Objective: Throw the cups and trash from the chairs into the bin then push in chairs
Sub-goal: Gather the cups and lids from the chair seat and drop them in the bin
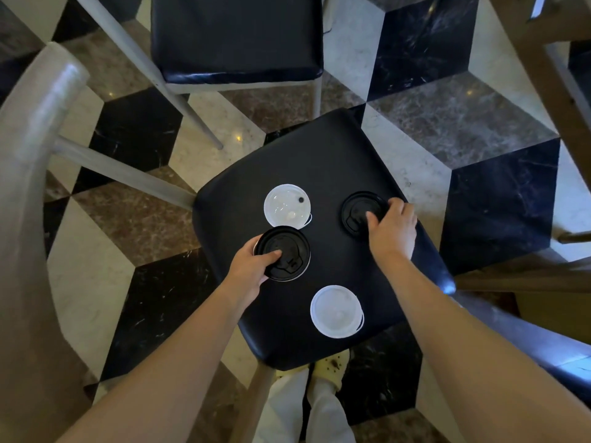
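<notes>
Chair seat [335, 161]: both hands [249, 270] gripping black-lidded cups [287, 251].

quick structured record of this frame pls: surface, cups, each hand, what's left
surface: black padded chair seat
cups: four lidded, all on the seat
black-lidded cups: near-left, far-right
white-lidded cups: far-left, near
left hand: gripping the near-left black-lidded cup
right hand: closing on the far-right black-lidded cup
left over: both white-lidded cups untouched
bin: not in view
</notes>
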`<state>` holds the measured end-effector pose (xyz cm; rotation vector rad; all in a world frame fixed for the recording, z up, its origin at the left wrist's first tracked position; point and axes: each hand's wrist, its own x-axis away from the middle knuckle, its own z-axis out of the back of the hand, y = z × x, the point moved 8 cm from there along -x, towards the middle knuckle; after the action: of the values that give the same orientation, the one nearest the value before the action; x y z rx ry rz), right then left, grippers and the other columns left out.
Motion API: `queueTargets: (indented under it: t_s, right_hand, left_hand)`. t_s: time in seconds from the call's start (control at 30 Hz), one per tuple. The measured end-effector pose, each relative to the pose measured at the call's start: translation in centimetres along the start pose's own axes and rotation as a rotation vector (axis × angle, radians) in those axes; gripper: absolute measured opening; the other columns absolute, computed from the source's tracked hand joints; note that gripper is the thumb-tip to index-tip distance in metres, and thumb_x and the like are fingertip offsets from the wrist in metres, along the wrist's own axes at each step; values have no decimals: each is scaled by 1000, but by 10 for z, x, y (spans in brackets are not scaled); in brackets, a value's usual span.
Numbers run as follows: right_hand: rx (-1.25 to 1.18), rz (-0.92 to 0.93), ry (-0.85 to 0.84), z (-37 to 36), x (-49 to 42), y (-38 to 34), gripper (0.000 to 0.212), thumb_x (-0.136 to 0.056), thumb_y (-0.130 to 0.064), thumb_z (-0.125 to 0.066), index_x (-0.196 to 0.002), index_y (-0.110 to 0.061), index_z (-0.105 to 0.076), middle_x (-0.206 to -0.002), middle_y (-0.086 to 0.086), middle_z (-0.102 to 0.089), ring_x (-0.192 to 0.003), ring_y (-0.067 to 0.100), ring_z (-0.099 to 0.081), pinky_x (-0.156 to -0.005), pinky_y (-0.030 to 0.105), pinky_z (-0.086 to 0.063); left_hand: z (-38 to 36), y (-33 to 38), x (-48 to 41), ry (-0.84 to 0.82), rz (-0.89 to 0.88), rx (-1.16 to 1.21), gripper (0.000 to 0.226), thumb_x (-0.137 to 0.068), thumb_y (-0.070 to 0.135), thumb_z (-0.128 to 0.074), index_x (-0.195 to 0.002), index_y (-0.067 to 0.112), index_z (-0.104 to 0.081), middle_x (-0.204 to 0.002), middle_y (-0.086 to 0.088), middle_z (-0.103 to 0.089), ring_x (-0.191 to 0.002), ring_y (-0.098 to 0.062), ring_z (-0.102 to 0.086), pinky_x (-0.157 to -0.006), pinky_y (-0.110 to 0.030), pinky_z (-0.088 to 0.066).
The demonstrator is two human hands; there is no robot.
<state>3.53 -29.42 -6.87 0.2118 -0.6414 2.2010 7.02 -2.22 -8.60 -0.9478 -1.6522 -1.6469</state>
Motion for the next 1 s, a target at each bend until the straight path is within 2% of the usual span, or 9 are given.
queueTargets:
  t_s: [0.13,0.23,0.4,0.57,0.67,0.73,0.8,0.9,1.0]
  right_hand:
    - [-72,-3,-53,-11,-13,8,27,-96,-16,-51,-120,-3,-49,-125,18,-48,-106,35,-53,-75,38,-42]
    - [-246,-26,-8,-9,-14,3,19,-93,-12,-53,-110,-4,-56,-114,15,-58,-92,28,-56,-72,31,-40]
    - [-584,-64,56,1,-6,-26,7,-90,-14,-59,-96,-16,-58,-89,-1,-63,-77,12,-59,-67,18,-45]
    - [-722,-51,15,-1,3,-48,7,-89,-16,-60,-93,-21,-58,-79,-10,-59,-76,12,-61,-75,33,-55]
    - [-734,-61,10,-4,6,-47,8,-89,-15,-61,-92,-22,-57,-79,-10,-59,-73,8,-60,-74,33,-56]
    - [-734,-75,-5,-8,8,-45,9,-89,-15,-61,-92,-22,-57,-79,-11,-59,-72,6,-59,-74,31,-56]
    - [-705,-72,-28,-14,9,-46,8,-89,-16,-61,-93,-22,-57,-79,-12,-58,-72,6,-59,-73,29,-55]
    - [-630,-6,-79,-25,10,-57,9,-89,-16,-62,-98,-16,-60,-79,-13,-56,-69,1,-55,-61,7,-47]
    - [-528,102,-141,-39,15,-76,13,-89,-15,-62,-101,-13,-60,-90,-4,-60,-69,2,-53,-58,6,-41]
  left_hand:
    - [11,-2,-3,35,15,8,34,-87,-7,-57,-114,14,-58,-107,-7,-65,-102,-23,-62,-82,-34,-52]
    - [18,0,-5,62,12,51,36,-87,-7,-56,-118,13,-56,-110,-8,-64,-104,-24,-61,-85,-36,-51]
    - [13,27,-17,89,-97,90,29,-89,-5,-53,-102,21,-56,-102,-3,-63,-96,-17,-60,-77,-29,-51]
    - [-5,65,-35,137,-279,-111,19,-95,9,-50,-100,26,-56,-105,1,-60,-96,-12,-57,-70,-18,-46]
    - [-14,67,-48,180,-287,-341,18,-97,16,-46,-110,22,-57,-121,-6,-53,-115,-23,-49,-92,-33,-48]
    - [-16,70,-50,244,-331,-581,22,-98,21,-45,-116,24,-58,-129,-6,-42,-125,-25,-36,-108,-41,-35]
    - [-15,72,-50,253,-373,-671,28,-97,28,-46,-124,29,-54,-135,-4,-36,-129,-25,-28,-111,-39,-26]
    - [-10,62,-55,120,-315,-472,43,-98,41,-39,-140,32,-39,-150,0,-26,-140,-20,-21,-118,-40,-18]
    - [-11,49,-51,-5,-306,-265,56,-99,50,-28,-150,29,-21,-157,7,-21,-144,-11,-18,-120,-42,-14]
